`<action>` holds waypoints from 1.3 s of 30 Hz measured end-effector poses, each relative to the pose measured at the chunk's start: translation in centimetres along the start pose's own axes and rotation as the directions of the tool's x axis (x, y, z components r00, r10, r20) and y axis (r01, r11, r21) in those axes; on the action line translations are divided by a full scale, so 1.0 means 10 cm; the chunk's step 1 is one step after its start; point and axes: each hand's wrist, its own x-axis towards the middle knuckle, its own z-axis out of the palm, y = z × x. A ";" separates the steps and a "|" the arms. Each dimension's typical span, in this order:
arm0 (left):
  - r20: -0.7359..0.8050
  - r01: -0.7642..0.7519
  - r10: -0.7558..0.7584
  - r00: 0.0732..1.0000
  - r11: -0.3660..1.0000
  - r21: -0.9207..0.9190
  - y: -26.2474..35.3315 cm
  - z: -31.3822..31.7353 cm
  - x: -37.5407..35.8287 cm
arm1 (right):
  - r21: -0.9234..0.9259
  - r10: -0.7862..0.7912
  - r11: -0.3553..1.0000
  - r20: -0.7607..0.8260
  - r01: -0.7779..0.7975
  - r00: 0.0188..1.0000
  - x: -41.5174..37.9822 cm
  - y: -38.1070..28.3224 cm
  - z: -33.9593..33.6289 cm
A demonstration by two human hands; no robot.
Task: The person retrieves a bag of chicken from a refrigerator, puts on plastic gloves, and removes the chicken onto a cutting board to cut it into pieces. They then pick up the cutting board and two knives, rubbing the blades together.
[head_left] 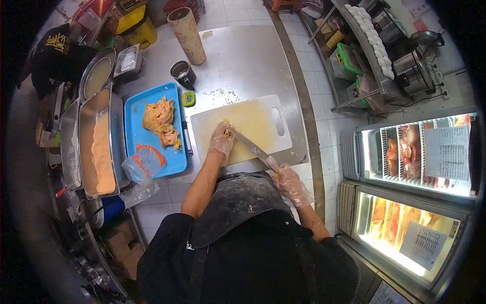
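Observation:
My left hand [221, 141], in a clear plastic glove, is closed at the left part of the white cutting board [258, 114], with a small yellowish-brown piece of meat [227, 133] at its fingers. My right hand [287, 181], also gloved, grips the handle of a long knife [252, 147] near the board's front edge. The blade slants up and left, its tip close to my left fingers. Left of the board, a blue tray [133, 119] holds yellowish pieces of meat [158, 117].
Behind the tray stand a metal cup [183, 74], a green timer [188, 99] and a tall patterned cylinder [188, 38]. Metal pans, one with orange powder [103, 157], line the left. A plastic bag [139, 169] overlaps the tray. Lit refrigerators [405, 228] stand right. A person in black [58, 55] is upper left.

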 end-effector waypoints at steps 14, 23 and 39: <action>0.452 -0.398 0.001 0.892 -0.469 0.788 0.21 0.31 -0.07 | 0.503 0.160 0.861 -0.142 -0.068 0.977 0.06 0.40 0.17; 0.411 -0.370 -0.110 0.905 -0.680 0.633 -0.20 -0.07 0.26 | 0.473 0.130 0.880 -0.185 -0.027 0.974 0.22 0.42 0.17; -0.175 -0.498 0.850 0.497 0.445 0.745 2.64 -1.60 -1.92 | 0.467 0.084 0.877 0.082 -0.113 0.993 0.77 0.24 0.15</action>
